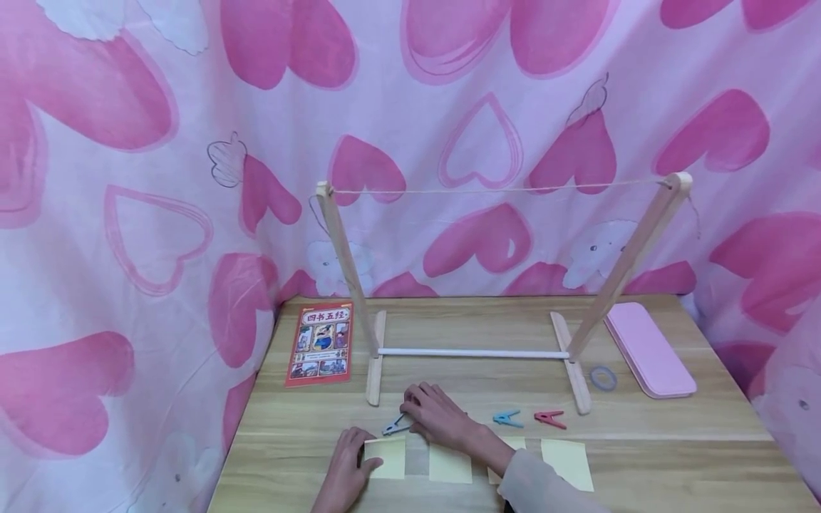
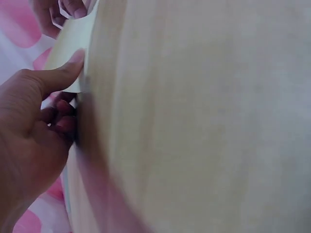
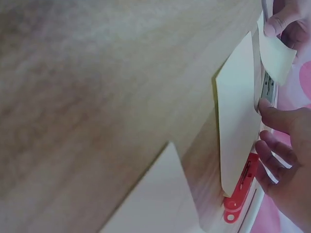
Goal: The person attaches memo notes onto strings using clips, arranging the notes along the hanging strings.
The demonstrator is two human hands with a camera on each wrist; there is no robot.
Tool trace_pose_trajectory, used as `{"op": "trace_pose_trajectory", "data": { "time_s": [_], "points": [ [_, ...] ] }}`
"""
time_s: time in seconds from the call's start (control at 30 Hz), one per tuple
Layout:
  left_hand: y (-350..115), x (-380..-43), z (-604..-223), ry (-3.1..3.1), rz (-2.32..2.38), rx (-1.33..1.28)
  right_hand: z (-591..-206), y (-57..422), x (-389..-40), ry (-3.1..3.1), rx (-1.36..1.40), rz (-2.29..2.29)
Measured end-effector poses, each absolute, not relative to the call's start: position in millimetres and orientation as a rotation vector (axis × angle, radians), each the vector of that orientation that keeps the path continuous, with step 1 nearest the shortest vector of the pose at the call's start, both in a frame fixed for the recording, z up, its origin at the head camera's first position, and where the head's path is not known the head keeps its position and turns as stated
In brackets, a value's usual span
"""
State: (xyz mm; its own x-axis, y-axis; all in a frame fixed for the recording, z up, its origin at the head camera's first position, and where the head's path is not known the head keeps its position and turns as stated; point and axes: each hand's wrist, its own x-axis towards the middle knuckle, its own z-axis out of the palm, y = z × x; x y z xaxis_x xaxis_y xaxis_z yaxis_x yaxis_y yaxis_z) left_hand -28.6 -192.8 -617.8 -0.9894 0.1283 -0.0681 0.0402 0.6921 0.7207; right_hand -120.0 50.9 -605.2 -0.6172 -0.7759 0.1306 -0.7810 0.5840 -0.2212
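Observation:
At the table's front left, my left hand (image 1: 346, 467) pinches the left edge of a pale yellow paper note (image 1: 390, 456), its thumb on top. In the left wrist view, the note (image 2: 73, 41) bends up a little under the thumb. My right hand (image 1: 442, 420) reaches across from the right, holding a greyish-blue clothespin (image 1: 396, 426) by its end, just behind that note. A red clothespin (image 3: 240, 187) lies under the right hand's fingers, beside a second note (image 3: 238, 116); the hand hides most of it in the head view.
More yellow notes (image 1: 567, 463) lie in a row to the right. Behind them are a blue clothespin (image 1: 508, 419) and a pink one (image 1: 550, 419). A wooden stand (image 1: 346, 263) with a string stretches behind. A red booklet (image 1: 321, 344), a ring (image 1: 603, 378) and a pink case (image 1: 651, 349) flank it.

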Motion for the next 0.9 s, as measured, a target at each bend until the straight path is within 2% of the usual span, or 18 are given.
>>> {"op": "trace_pose_trajectory", "data": {
  "time_s": [0.27,0.4,0.5,0.57,0.73,0.9],
  "points": [
    [-189.5,-15.4,-622.5,2.872,1.324,0.113,-609.8,52.5,-120.3,-2.772,1.306,0.773],
    [-187.3,-12.0,-625.6,2.856,1.506,0.072,-610.4,52.6,-118.7,-2.76,1.25,1.149],
    [-186.6,-12.8,-641.3,2.849,1.741,0.08,-610.4,54.5,-117.9,-2.693,1.206,1.513],
    [-187.5,-14.8,-656.9,2.802,1.872,-0.025,-610.0,55.3,-118.5,-2.64,1.172,1.712],
    [-191.9,-19.3,-686.7,2.732,2.006,-0.185,-604.1,58.9,-121.4,-2.626,1.058,1.852],
    [-182.5,-18.5,-660.0,2.731,2.122,-0.103,-585.5,65.6,-124.7,-2.634,0.946,1.894]
  ]
}}
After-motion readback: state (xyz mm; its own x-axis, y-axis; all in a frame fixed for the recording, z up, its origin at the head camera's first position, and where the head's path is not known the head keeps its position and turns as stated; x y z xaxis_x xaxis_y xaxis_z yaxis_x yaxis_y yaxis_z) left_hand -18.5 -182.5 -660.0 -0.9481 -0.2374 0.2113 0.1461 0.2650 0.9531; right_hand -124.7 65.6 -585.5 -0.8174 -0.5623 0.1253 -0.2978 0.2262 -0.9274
